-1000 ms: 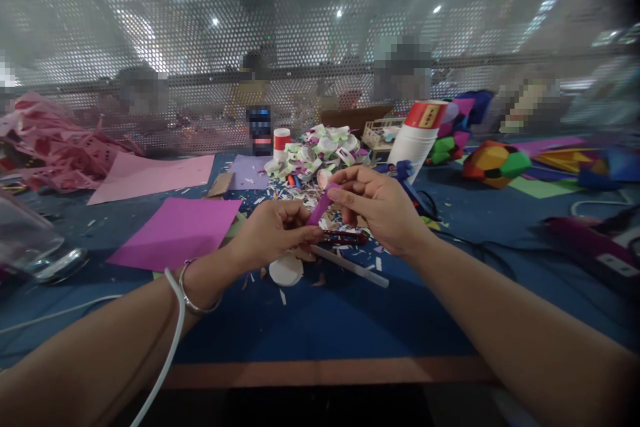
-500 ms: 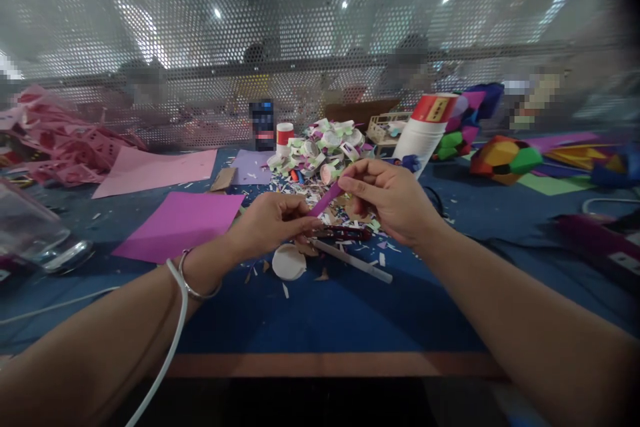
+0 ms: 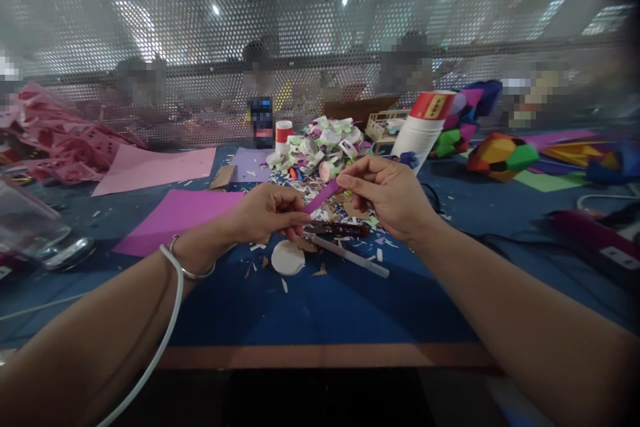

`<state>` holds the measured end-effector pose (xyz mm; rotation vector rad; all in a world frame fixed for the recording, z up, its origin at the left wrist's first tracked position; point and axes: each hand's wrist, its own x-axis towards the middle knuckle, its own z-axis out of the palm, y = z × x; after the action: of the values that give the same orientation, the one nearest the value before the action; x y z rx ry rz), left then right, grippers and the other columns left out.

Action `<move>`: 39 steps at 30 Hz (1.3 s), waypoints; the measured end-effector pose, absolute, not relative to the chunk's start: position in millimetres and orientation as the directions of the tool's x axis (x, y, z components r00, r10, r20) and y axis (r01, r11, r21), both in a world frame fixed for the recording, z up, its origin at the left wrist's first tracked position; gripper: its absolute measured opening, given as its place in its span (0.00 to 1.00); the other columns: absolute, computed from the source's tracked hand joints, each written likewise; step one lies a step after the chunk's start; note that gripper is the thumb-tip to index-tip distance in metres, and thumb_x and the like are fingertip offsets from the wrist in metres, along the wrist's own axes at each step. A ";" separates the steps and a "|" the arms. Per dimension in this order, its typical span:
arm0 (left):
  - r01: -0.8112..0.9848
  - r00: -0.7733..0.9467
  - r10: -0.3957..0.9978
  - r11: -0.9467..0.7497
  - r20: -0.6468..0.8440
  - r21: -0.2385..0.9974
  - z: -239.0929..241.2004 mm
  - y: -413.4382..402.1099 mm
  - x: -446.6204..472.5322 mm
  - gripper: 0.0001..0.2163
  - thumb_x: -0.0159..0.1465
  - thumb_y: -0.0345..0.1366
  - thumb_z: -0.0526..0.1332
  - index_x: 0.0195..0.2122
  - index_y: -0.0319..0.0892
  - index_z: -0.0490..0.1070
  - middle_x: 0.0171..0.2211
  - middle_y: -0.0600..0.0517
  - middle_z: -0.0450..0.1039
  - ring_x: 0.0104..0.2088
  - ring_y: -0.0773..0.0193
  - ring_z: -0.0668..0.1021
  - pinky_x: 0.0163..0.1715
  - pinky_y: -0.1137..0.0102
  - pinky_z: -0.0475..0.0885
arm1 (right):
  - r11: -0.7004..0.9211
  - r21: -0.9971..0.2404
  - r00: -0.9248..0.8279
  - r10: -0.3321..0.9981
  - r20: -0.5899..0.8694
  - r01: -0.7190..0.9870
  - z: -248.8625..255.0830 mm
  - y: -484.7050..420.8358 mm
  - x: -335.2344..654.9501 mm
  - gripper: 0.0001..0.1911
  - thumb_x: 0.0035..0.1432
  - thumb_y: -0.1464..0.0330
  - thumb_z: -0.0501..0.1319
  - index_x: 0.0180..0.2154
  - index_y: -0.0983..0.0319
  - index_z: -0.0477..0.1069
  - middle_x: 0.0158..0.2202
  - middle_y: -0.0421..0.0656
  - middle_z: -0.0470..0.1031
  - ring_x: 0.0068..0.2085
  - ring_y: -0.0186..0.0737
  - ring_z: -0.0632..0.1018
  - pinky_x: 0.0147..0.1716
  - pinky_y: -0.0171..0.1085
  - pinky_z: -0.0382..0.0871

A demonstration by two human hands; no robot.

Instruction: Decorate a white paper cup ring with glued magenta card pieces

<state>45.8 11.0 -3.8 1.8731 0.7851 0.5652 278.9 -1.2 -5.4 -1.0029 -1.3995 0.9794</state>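
**Both our hands pinch one purple strip above the cluttered table**

Behind the blue table runs a perforated screen, and whatever sits beyond it is blurred, so we cannot make it out. At the left edge a pile of pink cut paper is cut off by the frame, as is a clear container below it. A magenta sheet lies flat, partly hidden by our left forearm. A leaning white glue bottle with a red cap stands beyond a heap of paper scraps. Under our hands lie a dark tool, too covered to name, a white stick and a white paper disc.

Our left hand is closed in a pinch on the lower end of the purple paper strip; our right hand is closed in a pinch on its upper end. The strip is narrow and slants up to the right, held in the air above the scraps; both its ends vanish under fingertips
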 end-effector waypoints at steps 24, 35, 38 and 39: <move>0.267 0.628 0.777 -0.254 0.031 0.930 1.3 3.5 51.8 0.18 0.70 0.48 0.57 0.29 0.40 0.72 0.24 0.54 0.66 0.25 0.70 0.67 0.26 0.73 0.60 | 0.420 -0.893 -0.304 0.882 0.359 0.163 -3.8 -14.4 273.3 0.11 0.55 0.60 0.72 0.34 0.59 0.77 0.23 0.36 0.74 0.21 0.32 0.76 0.17 0.31 0.66; 0.073 0.570 0.821 -0.092 0.034 0.993 -4.6 4.8 52.7 0.12 0.62 0.40 0.68 0.31 0.40 0.68 0.26 0.58 0.65 0.25 0.73 0.69 0.26 0.75 0.62 | 0.368 -0.920 -0.335 0.890 0.308 0.131 -7.4 -9.4 276.4 0.14 0.56 0.61 0.71 0.43 0.58 0.75 0.31 0.38 0.77 0.23 0.32 0.77 0.23 0.33 0.73; 0.130 0.522 0.845 -0.213 0.116 0.968 -8.0 5.1 55.2 0.12 0.62 0.42 0.68 0.33 0.40 0.69 0.26 0.57 0.65 0.25 0.72 0.68 0.26 0.74 0.61 | 0.345 -0.930 -0.343 0.895 0.286 0.126 -7.5 -8.7 277.4 0.16 0.56 0.61 0.71 0.43 0.60 0.74 0.31 0.38 0.77 0.24 0.32 0.77 0.22 0.32 0.71; 0.163 0.510 0.848 -0.255 0.140 0.953 -9.3 5.1 56.0 0.12 0.63 0.42 0.68 0.34 0.40 0.69 0.26 0.57 0.65 0.25 0.72 0.68 0.26 0.73 0.61 | 0.337 -0.933 -0.351 0.895 0.277 0.124 -7.1 -8.8 277.3 0.16 0.56 0.60 0.71 0.43 0.60 0.74 0.30 0.38 0.77 0.23 0.32 0.77 0.21 0.32 0.70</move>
<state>56.0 5.1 -9.3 1.7268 0.8585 0.8360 277.3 -8.8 -7.1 -0.9155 -1.7236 1.1023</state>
